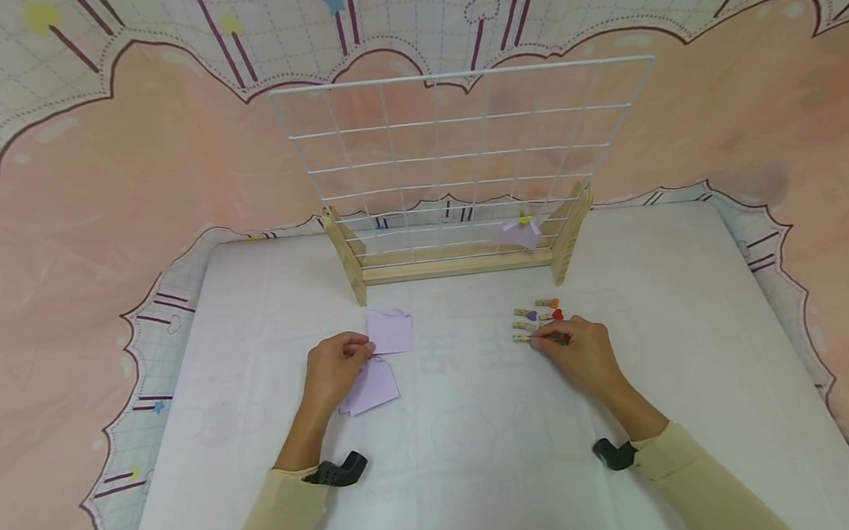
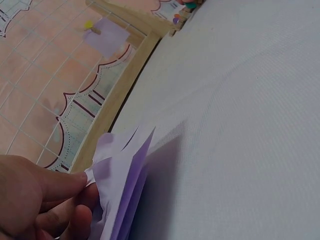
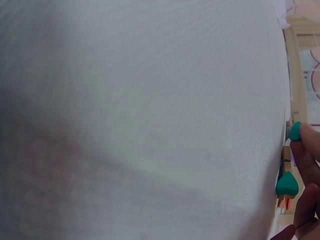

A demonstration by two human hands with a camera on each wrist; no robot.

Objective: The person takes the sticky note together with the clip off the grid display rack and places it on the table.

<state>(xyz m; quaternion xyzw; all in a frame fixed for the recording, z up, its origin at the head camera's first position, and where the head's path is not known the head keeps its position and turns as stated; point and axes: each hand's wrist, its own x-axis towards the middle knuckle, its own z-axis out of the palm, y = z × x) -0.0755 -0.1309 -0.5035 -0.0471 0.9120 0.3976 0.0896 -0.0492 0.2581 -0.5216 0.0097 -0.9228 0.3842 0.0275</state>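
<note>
My left hand (image 1: 334,369) pinches the crinkled upper edge of several thin purple paper sheets (image 1: 374,388); in the left wrist view these sheets (image 2: 120,190) stand edge-on beside the fingertips. Just above them another purple sheet (image 1: 391,331) lies flat on the table. My right hand (image 1: 583,352) is at a small group of wooden mini clothespins (image 1: 524,326) with coloured hearts. Its thumb and finger pinch a clothespin by its green heart (image 3: 295,131). A second green heart (image 3: 287,185) shows below it in the right wrist view. The fingers partly hide the clothespins.
A white wire grid rack (image 1: 458,148) on a wooden stand (image 1: 460,264) stands at the back of the white table (image 1: 460,425). On its lower right a purple piece (image 1: 518,234) hangs from a yellow clip (image 1: 524,219). Patterned peach cloth (image 1: 187,152) surrounds the table.
</note>
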